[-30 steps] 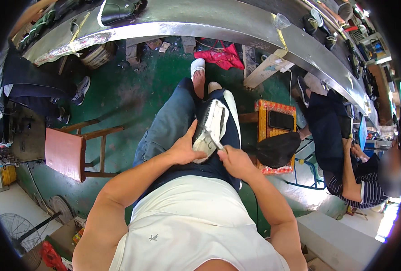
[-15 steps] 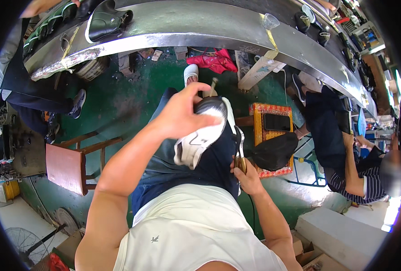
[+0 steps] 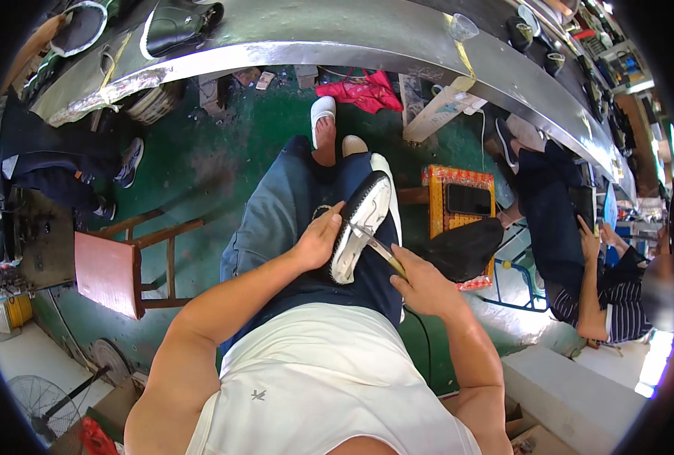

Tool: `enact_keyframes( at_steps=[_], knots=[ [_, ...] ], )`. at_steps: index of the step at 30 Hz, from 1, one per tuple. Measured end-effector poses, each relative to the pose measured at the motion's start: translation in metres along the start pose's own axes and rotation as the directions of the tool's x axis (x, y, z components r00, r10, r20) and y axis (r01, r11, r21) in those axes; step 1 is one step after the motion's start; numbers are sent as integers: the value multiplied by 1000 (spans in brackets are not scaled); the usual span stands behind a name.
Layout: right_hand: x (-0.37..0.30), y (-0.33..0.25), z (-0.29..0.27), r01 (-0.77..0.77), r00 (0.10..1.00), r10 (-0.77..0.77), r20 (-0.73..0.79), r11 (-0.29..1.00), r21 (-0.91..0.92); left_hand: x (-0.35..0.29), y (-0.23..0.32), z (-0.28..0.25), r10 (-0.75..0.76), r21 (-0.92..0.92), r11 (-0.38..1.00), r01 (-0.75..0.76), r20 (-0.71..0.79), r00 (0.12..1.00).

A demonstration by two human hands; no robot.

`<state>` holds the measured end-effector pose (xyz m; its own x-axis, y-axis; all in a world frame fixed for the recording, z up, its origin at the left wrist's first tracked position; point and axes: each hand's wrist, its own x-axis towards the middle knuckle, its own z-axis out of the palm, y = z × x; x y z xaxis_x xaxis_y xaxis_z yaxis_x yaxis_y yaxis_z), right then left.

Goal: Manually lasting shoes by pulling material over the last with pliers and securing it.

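On my lap lies a shoe, tilted, its white underside turned up and a dark toothed or stitched edge round it. My left hand is closed on its left side. The right hand grips a slim metal tool with a yellowish handle, which looks like pincers. Its tip touches the middle of the underside; the exact contact is too small to make out. A white piece shows along the shoe's right side, partly hidden.
A long metal-edged bench crosses ahead, with a black boot on it. At left stands a wooden stool. An orange-topped seat at right bears a phone and a black cloth. Co-workers sit on both sides.
The shoe has turned from its upper to its underside. My left hand moved from its top to its left side. The right hand raised the tool onto the underside.
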<state>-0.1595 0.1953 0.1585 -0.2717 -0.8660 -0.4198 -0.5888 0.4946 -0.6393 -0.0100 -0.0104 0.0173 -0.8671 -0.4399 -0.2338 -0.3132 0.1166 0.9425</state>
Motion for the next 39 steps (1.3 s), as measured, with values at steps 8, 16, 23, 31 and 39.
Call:
enact_keyframes(
  at_steps=[8,16,23,31,39],
  knots=[
    [43,-22,-24,27,972,38,230,962,-272,-7,-1,-9,-94,-123,987,101,61,994],
    [51,11,68,-147,978,192,-77,908,392,25,-3,-6,-53,-340,940,36,-40,998],
    [82,10,-11,41,990,-63,-123,984,-172,27,17,-10,-92,-178,982,69,-129,987],
    [89,28,50,-212,970,240,42,746,631,25,37,-21,148,215,969,-122,-109,983],
    [78,28,-14,-347,937,248,245,593,726,27,57,-25,67,557,827,-71,27,997]
  ],
)
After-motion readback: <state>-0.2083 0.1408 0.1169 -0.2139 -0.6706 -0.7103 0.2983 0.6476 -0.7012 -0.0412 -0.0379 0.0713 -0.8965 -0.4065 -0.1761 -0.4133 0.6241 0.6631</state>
